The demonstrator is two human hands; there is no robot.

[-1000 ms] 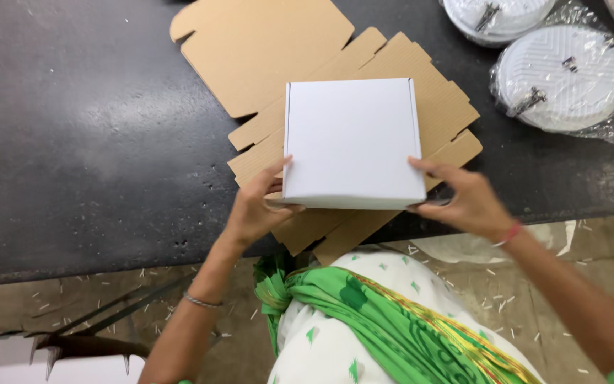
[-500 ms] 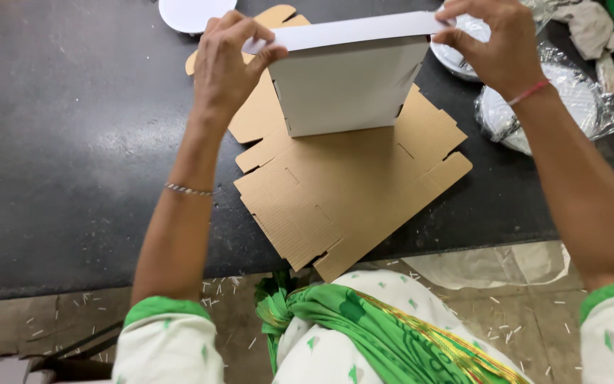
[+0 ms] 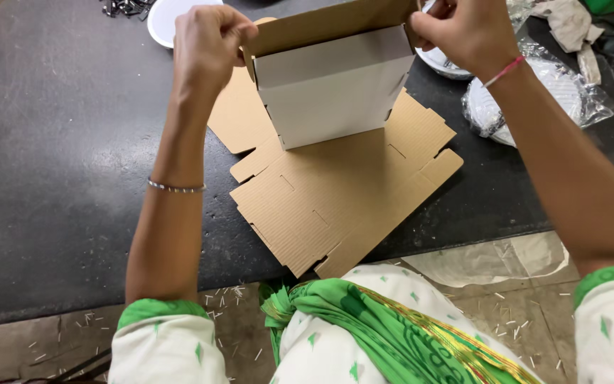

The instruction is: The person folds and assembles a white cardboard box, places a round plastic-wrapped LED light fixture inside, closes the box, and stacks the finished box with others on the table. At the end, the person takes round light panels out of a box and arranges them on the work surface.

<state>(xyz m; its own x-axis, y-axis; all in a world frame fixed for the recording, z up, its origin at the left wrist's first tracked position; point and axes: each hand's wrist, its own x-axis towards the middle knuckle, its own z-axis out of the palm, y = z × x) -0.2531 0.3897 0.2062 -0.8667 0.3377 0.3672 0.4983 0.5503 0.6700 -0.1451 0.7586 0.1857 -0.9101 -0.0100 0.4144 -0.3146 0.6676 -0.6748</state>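
Since the earlier frames, we have raised the white box (image 3: 335, 85) off the flat cardboard blank (image 3: 335, 206) and swung its brown lid open toward twelve o'clock. Our left hand (image 3: 207, 43) closes thumb and fingers on the lid's left corner at eleven o'clock; our right hand (image 3: 463, 32) pinches the right corner at one o'clock, though its fingertips run partly out of view, so we judge that grip only probable. The box hangs just above the blank, its white front wall facing us.

To open the lid well, we judge that both corners should rise evenly, with the pull kept along the fold, so the thin card does not crease or twist.

Around the work: the dark table (image 3: 58, 163) bears a white round dish (image 3: 168, 18) at eleven o'clock, with small black parts beside it, and white discs in clear plastic wrap (image 3: 534, 99) at two o'clock, near the right forearm. The wrapped discs lie close enough to catch an elbow or a swinging flap. Paper scraps litter the floor (image 3: 506, 306) at six o'clock.
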